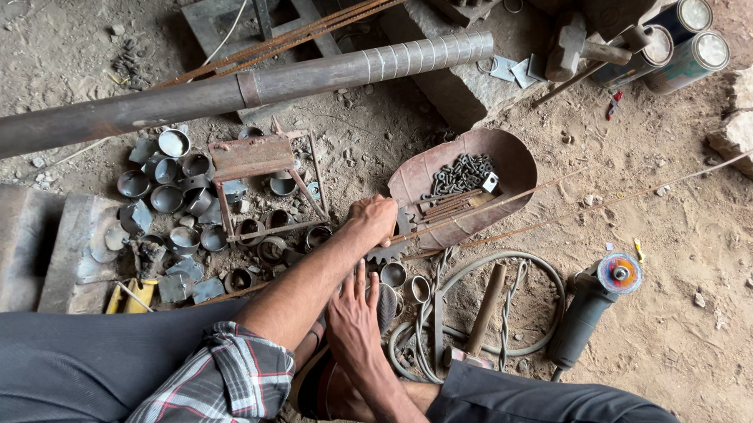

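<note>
Floor: bare dirt floor [692, 247], with every part laid within arm's reach of the seated person.
Left hand: left hand [373, 220] is closed in a fist around the near end of a thin rusty rod [510, 199], gripping it where it crosses the toothed gear [389, 252], likely to keep the rod from sliding.
Right hand: right hand [355, 312] lies flat with fingers spread, palm down on a round grey disc [387, 304] by the sandal, seemingly pinning it in place.
Rod: it runs from the fist up and to the right, over the rim of the scoop and out across the dirt.
Scoop: rusty shovel blade [478, 177] just beyond the left hand serves as a tray; bolts [463, 173] are heaped in its hollow so they stay together.
Cups: about 20 short metal cups [173, 196] are clustered to the left around a small rusty stand [257, 161].
Pipe: 1 long pipe [230, 94] lies across the top, resting on a block.
Grinder: angle grinder [594, 298] lies at right, its disc orange and blue, cable looped beside it.
Packages: 3 cylindrical cans [679, 43] lie at the top right, dark sides, pale round ends; label too small to tell.
</note>
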